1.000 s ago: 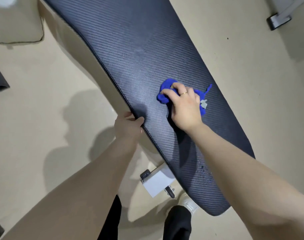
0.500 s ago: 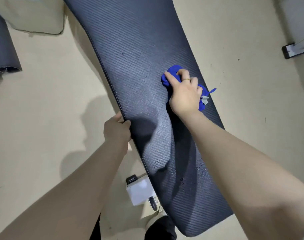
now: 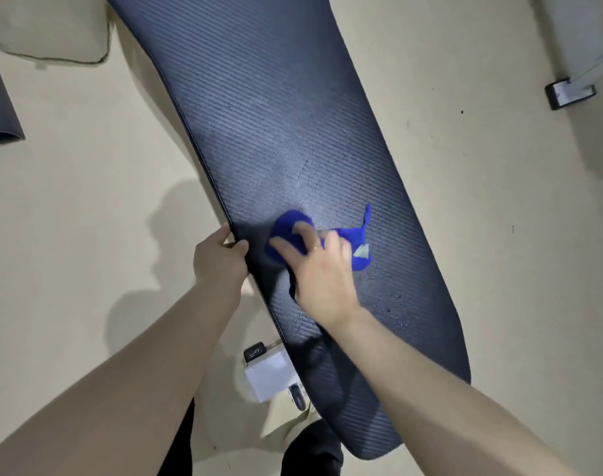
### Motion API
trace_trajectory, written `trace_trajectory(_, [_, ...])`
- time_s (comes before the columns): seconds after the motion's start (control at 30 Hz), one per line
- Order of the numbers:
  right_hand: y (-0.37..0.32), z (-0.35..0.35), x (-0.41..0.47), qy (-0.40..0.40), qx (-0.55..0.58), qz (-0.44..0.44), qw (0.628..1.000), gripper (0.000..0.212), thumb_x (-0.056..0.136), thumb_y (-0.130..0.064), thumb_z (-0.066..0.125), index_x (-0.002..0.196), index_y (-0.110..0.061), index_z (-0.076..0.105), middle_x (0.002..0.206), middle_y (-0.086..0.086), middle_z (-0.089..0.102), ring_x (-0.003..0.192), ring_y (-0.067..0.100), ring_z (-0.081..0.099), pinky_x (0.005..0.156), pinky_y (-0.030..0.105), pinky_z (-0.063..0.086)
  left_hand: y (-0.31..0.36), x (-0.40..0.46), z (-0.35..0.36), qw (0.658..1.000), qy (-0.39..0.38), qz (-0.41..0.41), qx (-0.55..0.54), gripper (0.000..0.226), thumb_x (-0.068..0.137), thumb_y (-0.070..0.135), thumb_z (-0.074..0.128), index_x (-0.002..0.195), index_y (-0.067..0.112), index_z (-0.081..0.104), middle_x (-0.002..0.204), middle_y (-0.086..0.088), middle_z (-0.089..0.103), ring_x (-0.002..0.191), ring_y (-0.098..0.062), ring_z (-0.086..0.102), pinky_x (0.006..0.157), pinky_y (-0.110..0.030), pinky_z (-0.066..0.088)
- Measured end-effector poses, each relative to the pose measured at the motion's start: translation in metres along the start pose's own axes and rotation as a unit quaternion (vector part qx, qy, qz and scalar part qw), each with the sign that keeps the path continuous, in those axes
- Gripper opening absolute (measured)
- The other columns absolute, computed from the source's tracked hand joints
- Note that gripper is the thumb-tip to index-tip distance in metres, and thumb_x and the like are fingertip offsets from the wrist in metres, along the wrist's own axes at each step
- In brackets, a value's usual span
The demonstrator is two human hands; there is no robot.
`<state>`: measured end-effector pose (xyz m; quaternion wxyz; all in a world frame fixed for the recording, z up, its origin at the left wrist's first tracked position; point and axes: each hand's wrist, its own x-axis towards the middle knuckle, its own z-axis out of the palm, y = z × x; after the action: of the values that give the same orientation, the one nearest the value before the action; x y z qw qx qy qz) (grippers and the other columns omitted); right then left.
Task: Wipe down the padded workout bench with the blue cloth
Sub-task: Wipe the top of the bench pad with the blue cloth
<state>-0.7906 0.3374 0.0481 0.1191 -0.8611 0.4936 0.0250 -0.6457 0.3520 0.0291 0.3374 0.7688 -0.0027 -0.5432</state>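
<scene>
Head view: the right hand [image 3: 322, 276] presses the bunched blue cloth [image 3: 353, 240] onto the dark padded bench [image 3: 293, 115], fingers curled over it, near the bench's left edge. The left hand [image 3: 219, 261] grips that left edge just beside the cloth, thumb on top. The bench stands on a beige floor [image 3: 499, 235].

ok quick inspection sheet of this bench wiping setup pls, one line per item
surface: dark ribbed bench pad, lighter patch mid-pad, small droplets near the right wrist
job's things: blue cloth bunched on the pad
clutter: white block with a black clip under the pad's left edge
grippers: left hand grips the pad's left edge; right hand presses the cloth
cables: nothing seen
surroundings: beige floor, metal foot top right
</scene>
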Motion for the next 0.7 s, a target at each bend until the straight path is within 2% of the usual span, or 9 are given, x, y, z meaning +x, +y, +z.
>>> trace_trajectory(0.13, [0.005, 0.0, -0.033, -0.029, -0.02, -0.143, 0.989, 0.077, 0.048, -0.017, 0.077, 0.12, -0.035, 0.058, 0.119, 0.003, 0.056, 0.078, 0.029, 0.057, 0.071, 0.035, 0.045, 0.0, 0.001, -0.001, 1.0, -0.011, 0.003, 0.0, 0.05, 0.08, 0.005, 0.059, 0.129, 0.016, 0.058, 0.109, -0.011, 0.067, 0.096, -0.029, 0.066, 0.09, -0.046, 0.055])
trace_trajectory(0.2, [0.023, -0.006, -0.009, -0.003, -0.041, -0.115, 0.993, 0.071, 0.055, -0.016, 0.076, 0.121, -0.035, 0.058, 0.116, 0.003, 0.061, 0.077, 0.03, 0.056, 0.067, 0.036, 0.046, -0.001, 0.002, 0.001, 1.0, 0.0, 0.015, -0.003, 0.05, 0.078, 0.006, 0.058, 0.127, 0.019, 0.059, 0.119, -0.008, 0.067, 0.104, -0.028, 0.066, 0.095, -0.045, 0.052])
trace_trajectory(0.3, [0.022, -0.005, 0.016, 0.045, -0.013, 0.057, 0.997, 0.066, 0.06, -0.01, 0.071, 0.12, -0.035, 0.059, 0.119, 0.007, 0.059, 0.081, 0.034, 0.054, 0.071, 0.041, 0.044, 0.0, 0.002, -0.002, 1.0, -0.007, 0.008, 0.004, 0.054, 0.08, 0.008, 0.058, 0.131, 0.025, 0.055, 0.122, -0.005, 0.067, 0.104, -0.027, 0.067, 0.098, -0.041, 0.051])
trace_trajectory(0.33, [0.013, -0.001, 0.01, 0.056, -0.012, 0.075, 0.996, 0.067, 0.06, -0.009, 0.071, 0.12, -0.035, 0.058, 0.12, 0.008, 0.059, 0.082, 0.034, 0.054, 0.073, 0.041, 0.044, 0.0, -0.001, -0.002, 1.0, -0.012, 0.003, 0.006, 0.06, 0.078, 0.013, 0.061, 0.136, 0.023, 0.05, 0.125, -0.006, 0.064, 0.106, -0.027, 0.066, 0.099, -0.04, 0.05])
trace_trajectory(0.43, [-0.009, 0.015, -0.039, 0.038, -0.021, 0.005, 0.999, 0.074, 0.054, -0.009, 0.072, 0.121, -0.037, 0.056, 0.121, 0.003, 0.054, 0.086, 0.029, 0.049, 0.075, 0.038, 0.043, -0.003, -0.013, -0.009, 0.999, 0.01, 0.001, 0.05, 0.083, 0.075, 0.034, 0.068, 0.147, 0.015, 0.032, 0.139, -0.01, 0.053, 0.121, -0.026, 0.056, 0.108, -0.038, 0.041])
trace_trajectory(0.5, [-0.009, 0.021, -0.071, 0.01, -0.014, -0.072, 0.997, 0.076, 0.052, -0.01, 0.071, 0.121, -0.038, 0.055, 0.121, 0.0, 0.045, 0.086, 0.027, 0.045, 0.074, 0.038, 0.043, -0.012, -0.027, -0.016, 0.992, 0.032, 0.02, 0.12, 0.076, 0.084, 0.038, 0.064, 0.147, 0.012, 0.03, 0.145, -0.009, 0.045, 0.132, -0.023, 0.046, 0.113, -0.035, 0.034])
trace_trajectory(0.6, [0.014, 0.015, -0.07, -0.004, -0.033, -0.155, 0.987, 0.072, 0.054, -0.013, 0.074, 0.119, -0.038, 0.057, 0.12, 0.0, 0.053, 0.082, 0.028, 0.053, 0.071, 0.038, 0.045, -0.033, -0.038, -0.02, 0.995, 0.019, 0.014, 0.094, 0.06, 0.087, 0.034, 0.062, 0.14, 0.013, 0.044, 0.129, -0.009, 0.058, 0.115, -0.026, 0.058, 0.108, -0.038, 0.04])
trace_trajectory(0.63, [0.022, 0.011, -0.061, 0.005, -0.037, -0.132, 0.991, 0.066, 0.058, -0.014, 0.072, 0.119, -0.037, 0.058, 0.118, 0.001, 0.058, 0.081, 0.029, 0.055, 0.07, 0.038, 0.045, -0.04, -0.039, -0.02, 0.998, 0.009, 0.003, 0.069, 0.053, 0.087, 0.03, 0.063, 0.136, 0.013, 0.05, 0.117, -0.007, 0.063, 0.1, -0.025, 0.062, 0.102, -0.038, 0.045])
trace_trajectory(0.7, [0.031, 0.005, -0.043, 0.051, -0.016, 0.017, 0.998, 0.054, 0.068, -0.013, 0.058, 0.118, -0.036, 0.06, 0.117, 0.005, 0.061, 0.082, 0.032, 0.055, 0.072, 0.041, 0.045, -0.05, -0.044, -0.017, 0.999, -0.023, -0.003, 0.042, 0.042, 0.092, 0.022, 0.058, 0.132, 0.013, 0.055, 0.092, -0.002, 0.061, 0.078, -0.021, 0.056, 0.081, -0.032, 0.048])
